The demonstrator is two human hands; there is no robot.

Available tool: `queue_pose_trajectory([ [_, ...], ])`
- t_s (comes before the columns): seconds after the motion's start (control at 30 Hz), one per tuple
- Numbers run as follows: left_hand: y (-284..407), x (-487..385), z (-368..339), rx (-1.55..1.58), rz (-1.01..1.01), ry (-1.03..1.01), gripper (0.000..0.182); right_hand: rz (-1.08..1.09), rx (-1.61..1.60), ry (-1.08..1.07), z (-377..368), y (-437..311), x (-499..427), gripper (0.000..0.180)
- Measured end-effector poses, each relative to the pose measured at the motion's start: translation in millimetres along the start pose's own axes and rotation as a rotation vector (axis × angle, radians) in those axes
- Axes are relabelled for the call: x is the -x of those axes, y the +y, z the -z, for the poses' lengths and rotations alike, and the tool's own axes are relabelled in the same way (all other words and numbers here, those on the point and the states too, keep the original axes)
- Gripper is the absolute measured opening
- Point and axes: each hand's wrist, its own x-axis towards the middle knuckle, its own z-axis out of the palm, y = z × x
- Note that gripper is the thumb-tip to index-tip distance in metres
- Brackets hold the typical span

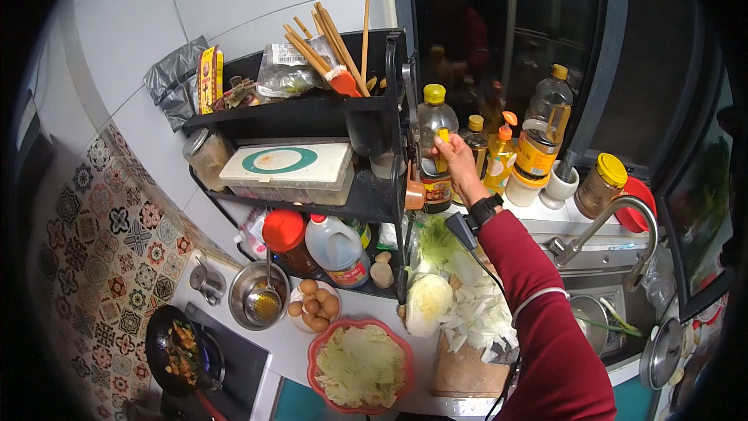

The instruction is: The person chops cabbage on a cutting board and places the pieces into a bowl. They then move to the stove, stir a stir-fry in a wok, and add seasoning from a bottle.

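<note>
My right hand [459, 161] is closed around the yellow handle of a large clear plastic bottle [433, 118]. The bottle has a yellow cap, a label and dark liquid low inside. It stands upright on the window ledge, beside the rack. A smaller yellow-capped bottle [475, 135] and an orange pump bottle [500, 155] are just right of my fingers. My left hand is out of view. Below my right forearm lie a halved napa cabbage [429, 303] and chopped cabbage [482, 316] on a wooden cutting board [470, 371].
A black wok [156, 348] with food sits on the lit gas hob [234, 362]. Nearby are a steel pot [239, 303], a plate of eggs [315, 304] and a red basin [409, 356] of cabbage. The black rack [304, 108] rises behind; the sink [628, 304] is right.
</note>
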Motion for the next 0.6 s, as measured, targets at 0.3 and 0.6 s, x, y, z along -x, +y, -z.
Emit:
queue_pose_trajectory([
  [0.3,190,107,-119,-0.116,-0.553,-0.359,0.015,0.012,-0.122,-0.07,28,-103,76,0.018],
  [0.6,298,201,-242,-0.414,-1.398,-0.495,0.028,-0.313,0.292,-0.257,53,-199,197,0.026],
])
